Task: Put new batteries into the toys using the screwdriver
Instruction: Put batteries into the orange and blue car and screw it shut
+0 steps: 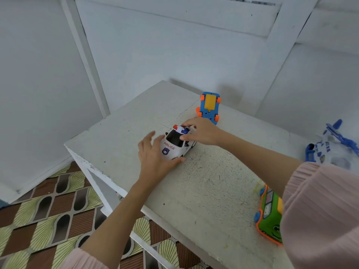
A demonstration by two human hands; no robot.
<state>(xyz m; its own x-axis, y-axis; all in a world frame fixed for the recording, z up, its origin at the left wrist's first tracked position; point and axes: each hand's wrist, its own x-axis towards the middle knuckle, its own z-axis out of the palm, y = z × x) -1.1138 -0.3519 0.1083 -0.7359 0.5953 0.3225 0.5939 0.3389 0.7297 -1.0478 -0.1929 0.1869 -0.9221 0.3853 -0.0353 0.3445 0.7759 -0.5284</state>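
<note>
From the head view, a white police car stands on its wheels near the far left part of the white tabletop, and both hands are on it. The left hand lies against the car's front and near side, thumb tucked under the bumper end and fingers spread fairly straight across the bonnet, so it cups and steadies more than it clamps. The right hand comes in from the right and pinches the roof by the red and blue light bar, thumb on the windscreen side, fingers curled over the top. Held this way at nose and roof, the car looks ready to be lifted or rolled over; my guess is that the battery door sits underneath and must face up first.

A blue car already lies belly-up just beyond the right hand, near the wall, its yellow bottom panel showing, probably for the same reason. A green bus sits at the right edge, partly behind the pink sleeve, and a blue and white plane lies further right, blurred. No screwdriver and no batteries appear anywhere, so I cannot tell where they are kept.
</note>
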